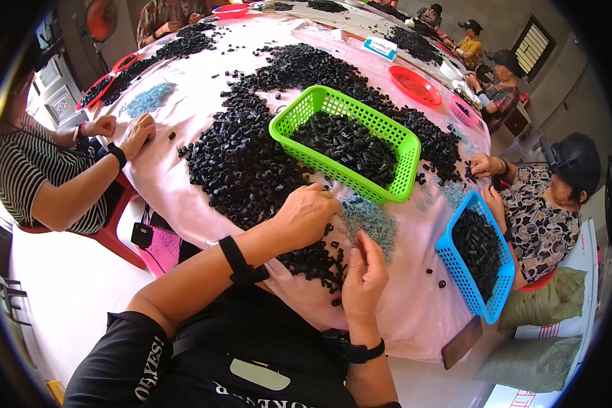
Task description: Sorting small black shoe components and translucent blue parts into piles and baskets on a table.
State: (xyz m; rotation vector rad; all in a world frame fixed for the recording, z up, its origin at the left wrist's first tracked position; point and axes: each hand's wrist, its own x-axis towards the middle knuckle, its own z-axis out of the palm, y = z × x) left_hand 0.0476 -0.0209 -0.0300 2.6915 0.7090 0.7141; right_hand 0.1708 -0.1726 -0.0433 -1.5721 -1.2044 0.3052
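My left hand [310, 215] is closed with its fingertips pinched together, at the left edge of a pile of small clear bluish pieces [377, 228]. Just below that pile my right hand [365, 277] has its thumb and fingers drawn together. Anything at either set of fingertips is too small or hidden to name. Beyond both hands stands a green perforated basket [406, 173], partly filled with small black plastic parts [347, 145]. A large heap of the same black parts [231, 163] spreads left of the basket and around it; some lie beside my left wrist.
A blue basket [446, 246] of black parts stands at the right, near a co-worker [544, 197]. Another person [54, 170] sits at the left, hands on the table. A phone [462, 343] lies at the near right edge. Farther off is a red tray [415, 86].
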